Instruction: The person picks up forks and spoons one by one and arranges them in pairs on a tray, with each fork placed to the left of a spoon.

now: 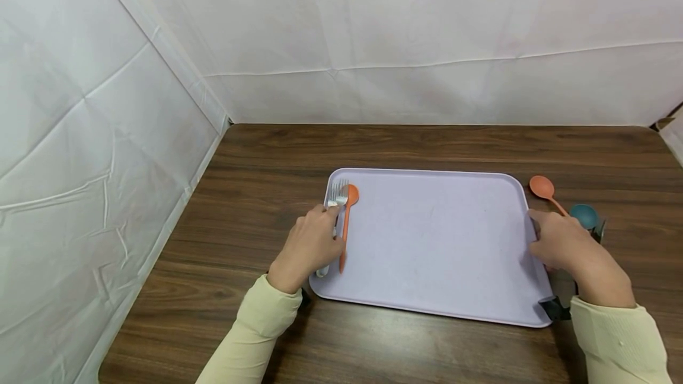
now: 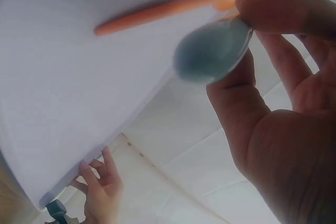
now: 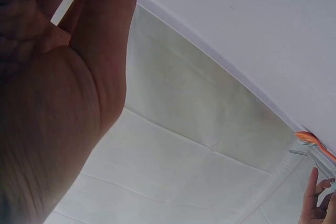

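A lavender tray [image 1: 432, 242] lies on the dark wood table. At its left side my left hand [image 1: 309, 245] pinches a fork [image 1: 340, 191] by its pale handle, whose rounded end [image 2: 212, 51] looks bluish in the left wrist view. Another set of tines seems to show close beside it. Just right of that hand, an orange spoon [image 1: 346, 224] lies on the tray. My right hand [image 1: 568, 245] is at the tray's right rim, fingertips against or very near it. Under and beyond this hand are another orange spoon [image 1: 542, 187] and a teal spoon [image 1: 584, 216], their handles partly hidden.
A dark metal utensil [image 1: 600, 231] shows beside the teal spoon, its kind hidden. White sheeting [image 1: 427, 88] walls off the back of the table [image 1: 256, 194] and its left side. Dark straps [image 1: 555, 308] hang at the wrists.
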A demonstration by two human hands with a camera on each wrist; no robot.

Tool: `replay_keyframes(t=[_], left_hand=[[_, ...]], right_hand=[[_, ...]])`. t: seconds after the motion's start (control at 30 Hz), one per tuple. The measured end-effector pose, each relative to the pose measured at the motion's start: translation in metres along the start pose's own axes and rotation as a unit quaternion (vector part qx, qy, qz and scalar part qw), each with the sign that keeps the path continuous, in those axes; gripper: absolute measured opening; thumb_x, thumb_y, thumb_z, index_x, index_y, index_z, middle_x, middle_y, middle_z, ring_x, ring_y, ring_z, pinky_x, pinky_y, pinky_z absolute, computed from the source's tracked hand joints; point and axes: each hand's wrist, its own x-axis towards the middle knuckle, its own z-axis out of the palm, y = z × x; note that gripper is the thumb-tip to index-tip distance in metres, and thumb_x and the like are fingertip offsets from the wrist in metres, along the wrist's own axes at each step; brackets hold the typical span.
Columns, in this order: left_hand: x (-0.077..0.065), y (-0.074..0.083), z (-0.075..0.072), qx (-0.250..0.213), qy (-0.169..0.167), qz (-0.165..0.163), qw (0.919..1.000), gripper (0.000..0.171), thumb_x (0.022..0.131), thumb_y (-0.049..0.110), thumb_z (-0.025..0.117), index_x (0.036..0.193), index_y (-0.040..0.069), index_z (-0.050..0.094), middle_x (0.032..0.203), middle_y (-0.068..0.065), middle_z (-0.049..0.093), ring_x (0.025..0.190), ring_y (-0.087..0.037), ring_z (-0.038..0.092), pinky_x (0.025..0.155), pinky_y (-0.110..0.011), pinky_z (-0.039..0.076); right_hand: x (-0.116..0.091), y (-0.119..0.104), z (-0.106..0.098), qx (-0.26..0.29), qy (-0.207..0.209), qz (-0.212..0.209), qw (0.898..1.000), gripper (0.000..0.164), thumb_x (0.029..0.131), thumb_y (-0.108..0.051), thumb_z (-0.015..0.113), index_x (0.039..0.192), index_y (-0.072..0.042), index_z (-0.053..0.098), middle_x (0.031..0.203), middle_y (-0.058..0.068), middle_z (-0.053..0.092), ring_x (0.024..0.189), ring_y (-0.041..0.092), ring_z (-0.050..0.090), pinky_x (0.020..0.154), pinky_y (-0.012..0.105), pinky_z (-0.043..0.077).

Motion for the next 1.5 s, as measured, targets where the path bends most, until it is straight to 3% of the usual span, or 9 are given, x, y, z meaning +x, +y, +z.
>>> replay_keyframes(t=[0.17,0.37,0.7,0.9,1.13,1.23,1.5], left_hand=[[0.000,0.003,-0.001,-0.011,-0.014,-0.005,0.9998,0.047,0.069,0.012,0.063,0.116,0.005,0.062,0.082,-0.007,0.054,0.055,-0.021,0.050,0.045,-0.033,0.042],[0.001,0.005,0.000,-0.013,-0.006,0.004,0.9999,0.052,0.068,0.009,0.062,0.120,0.007,0.060,0.087,-0.007,0.056,0.059,-0.019,0.051,0.050,-0.033,0.044],[0.001,0.008,0.001,-0.008,0.005,0.017,0.9998,0.047,0.065,0.010,0.061,0.111,0.009,0.064,0.083,-0.006,0.056,0.058,-0.024,0.053,0.048,-0.037,0.044],[0.001,0.012,0.002,0.001,0.009,0.023,0.9997,0.034,0.065,0.010,0.061,0.099,0.008,0.065,0.081,-0.006,0.054,0.062,-0.025,0.055,0.051,-0.039,0.045],[0.002,0.015,0.002,-0.002,0.007,0.022,0.9997,0.044,0.064,0.009,0.060,0.108,0.005,0.066,0.078,-0.006,0.053,0.056,-0.022,0.052,0.047,-0.035,0.043],[0.003,0.016,0.002,-0.004,0.002,0.024,0.9997,0.038,0.064,0.008,0.059,0.102,0.005,0.066,0.076,-0.006,0.051,0.053,-0.021,0.049,0.045,-0.034,0.041],[0.005,0.020,0.005,-0.001,-0.004,0.023,0.9997,0.047,0.065,0.007,0.059,0.112,0.005,0.065,0.080,-0.008,0.054,0.056,-0.021,0.049,0.046,-0.034,0.041]], right_hand=[[0.001,0.000,0.001,0.003,-0.002,0.003,1.000,0.066,0.075,-0.001,0.054,0.131,0.020,0.029,0.075,0.018,0.055,0.047,0.015,0.053,0.044,0.033,0.045],[0.001,0.001,0.001,0.001,0.000,0.004,1.000,0.066,0.074,-0.001,0.055,0.131,0.020,0.029,0.078,0.021,0.055,0.049,0.016,0.053,0.044,0.033,0.045],[0.001,0.000,0.000,0.004,-0.010,0.009,1.000,0.067,0.075,-0.002,0.055,0.132,0.021,0.027,0.073,0.016,0.054,0.049,0.016,0.051,0.044,0.033,0.044],[0.000,0.001,-0.001,-0.001,-0.009,0.000,1.000,0.067,0.074,-0.002,0.053,0.132,0.020,0.027,0.067,0.011,0.052,0.050,0.018,0.051,0.044,0.033,0.042],[-0.001,0.000,-0.002,-0.005,-0.007,-0.004,1.000,0.067,0.074,-0.002,0.053,0.132,0.021,0.027,0.064,0.008,0.050,0.051,0.019,0.051,0.044,0.033,0.041],[-0.001,0.000,-0.002,-0.003,-0.009,-0.001,1.000,0.067,0.075,-0.002,0.053,0.132,0.020,0.026,0.063,0.008,0.050,0.049,0.017,0.051,0.044,0.033,0.041],[0.000,0.000,-0.002,-0.003,-0.013,0.001,1.000,0.068,0.075,-0.003,0.054,0.132,0.020,0.026,0.063,0.008,0.050,0.049,0.018,0.051,0.044,0.033,0.042]])
